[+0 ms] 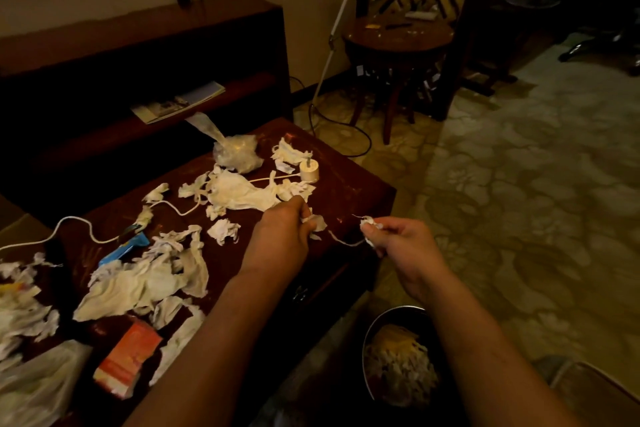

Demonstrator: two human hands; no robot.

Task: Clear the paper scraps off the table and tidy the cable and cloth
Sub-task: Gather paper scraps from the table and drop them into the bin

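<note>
A thin twisted white paper strip [346, 243] is held stretched left-to-right at frame centre, each end pinched in curled fingers of the left hand [282, 229] and right hand [398, 243].

The white cable [74, 217] runs off the left edge, so its far end is out of view. A clear plastic bag [31, 388] is cut off by the bottom left corner. The left hand [287, 225] curls over a paper scrap [318, 222], hiding most of it; the right hand [398, 239] pinches a second scrap [367, 224] likewise. The right forearm [485, 350] covers part of the bin [394, 317]. The bits [372, 26] on the round side table [398, 42] are too small to tell.
</note>
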